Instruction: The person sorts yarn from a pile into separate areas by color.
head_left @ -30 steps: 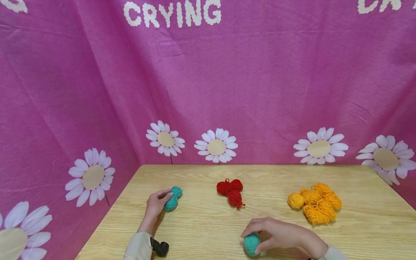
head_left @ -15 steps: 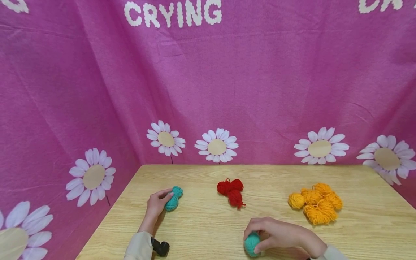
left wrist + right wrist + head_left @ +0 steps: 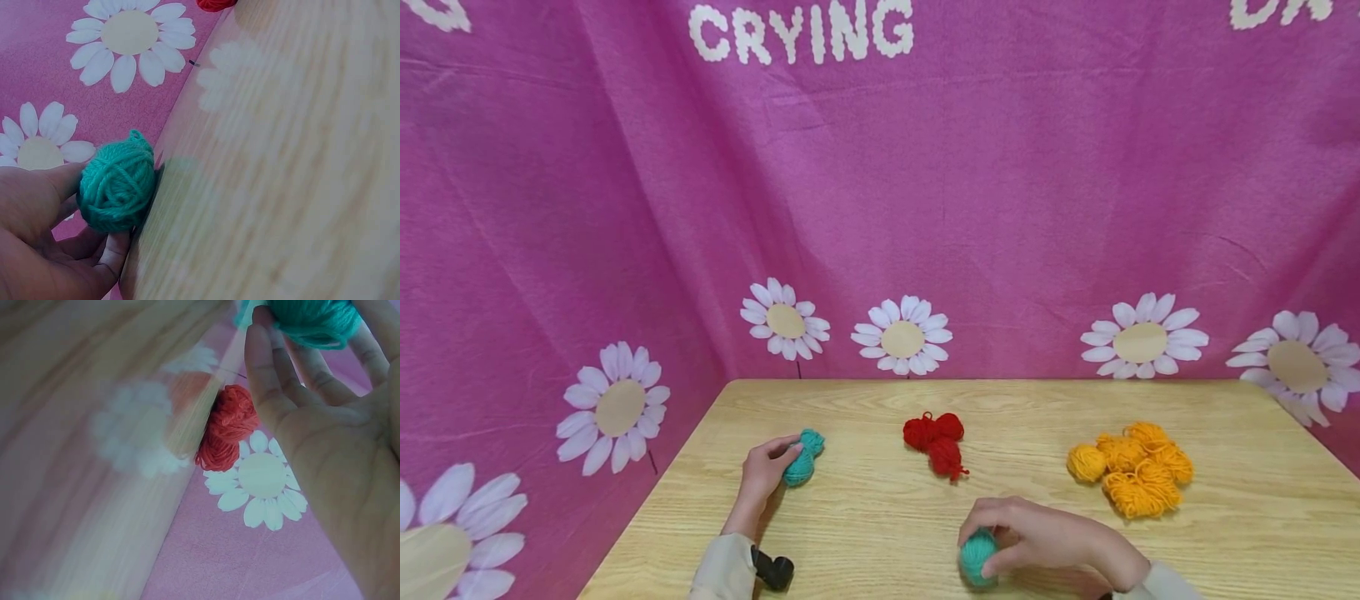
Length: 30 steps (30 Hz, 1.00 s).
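Observation:
At the table's left, my left hand [image 3: 765, 468] holds one of two teal yarn balls [image 3: 799, 468] lying end to end. The left wrist view shows its thumb and fingers on either side of a teal ball [image 3: 119, 184], low against the wood. Near the front middle, my right hand [image 3: 1033, 533] grips another teal yarn ball [image 3: 977, 557], thumb on the near side and fingers over the far side. In the right wrist view this ball [image 3: 319, 322] sits among the curved fingers, cut off by the top edge.
Three red yarn balls [image 3: 943, 457] sit together at the back middle of the wooden table [image 3: 865, 525]. To the right lies a cluster of several orange-yellow yarn balls [image 3: 1142, 487]. A pink cloth [image 3: 1000, 208] with printed daisies hangs behind and at the left.
My right hand has shifted slightly to the left and away from the front edge with its teal yarn ball. The left hand stays in place on its ball.

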Motion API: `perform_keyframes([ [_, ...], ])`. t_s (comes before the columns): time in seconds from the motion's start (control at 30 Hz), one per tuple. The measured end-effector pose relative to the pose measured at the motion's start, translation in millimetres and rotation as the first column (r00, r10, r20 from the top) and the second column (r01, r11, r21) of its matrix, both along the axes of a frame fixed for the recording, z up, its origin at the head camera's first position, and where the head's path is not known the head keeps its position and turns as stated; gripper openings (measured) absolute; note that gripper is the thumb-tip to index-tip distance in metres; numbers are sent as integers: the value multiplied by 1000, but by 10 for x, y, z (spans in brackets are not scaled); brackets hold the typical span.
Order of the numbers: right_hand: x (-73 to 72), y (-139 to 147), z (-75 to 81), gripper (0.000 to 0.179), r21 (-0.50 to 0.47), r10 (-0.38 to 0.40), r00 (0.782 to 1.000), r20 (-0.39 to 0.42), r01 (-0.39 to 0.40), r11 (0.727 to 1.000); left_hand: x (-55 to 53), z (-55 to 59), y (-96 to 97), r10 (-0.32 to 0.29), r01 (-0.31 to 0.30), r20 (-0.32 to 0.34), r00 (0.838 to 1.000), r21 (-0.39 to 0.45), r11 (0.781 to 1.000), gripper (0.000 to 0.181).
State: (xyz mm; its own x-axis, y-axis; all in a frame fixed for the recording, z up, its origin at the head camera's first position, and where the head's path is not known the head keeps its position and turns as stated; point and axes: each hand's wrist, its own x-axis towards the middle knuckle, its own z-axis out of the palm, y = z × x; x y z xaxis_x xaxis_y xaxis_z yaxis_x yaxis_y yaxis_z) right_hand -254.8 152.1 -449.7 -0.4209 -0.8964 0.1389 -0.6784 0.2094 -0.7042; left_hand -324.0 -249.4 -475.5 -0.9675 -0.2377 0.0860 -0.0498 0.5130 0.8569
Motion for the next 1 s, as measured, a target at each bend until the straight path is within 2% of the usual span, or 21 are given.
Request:
perform_keyframes([
  [0.47, -92, -145, 18, 32, -18, -15, 996, 87, 17, 1000, -1, 9, 6, 0, 0, -8, 1000, -7, 1000, 30],
  [1.0, -224, -404, 12, 33, -10, -61, 992, 114, 63, 998, -9, -18, -2, -4, 4, 16, 1000, 9, 1000, 31],
])
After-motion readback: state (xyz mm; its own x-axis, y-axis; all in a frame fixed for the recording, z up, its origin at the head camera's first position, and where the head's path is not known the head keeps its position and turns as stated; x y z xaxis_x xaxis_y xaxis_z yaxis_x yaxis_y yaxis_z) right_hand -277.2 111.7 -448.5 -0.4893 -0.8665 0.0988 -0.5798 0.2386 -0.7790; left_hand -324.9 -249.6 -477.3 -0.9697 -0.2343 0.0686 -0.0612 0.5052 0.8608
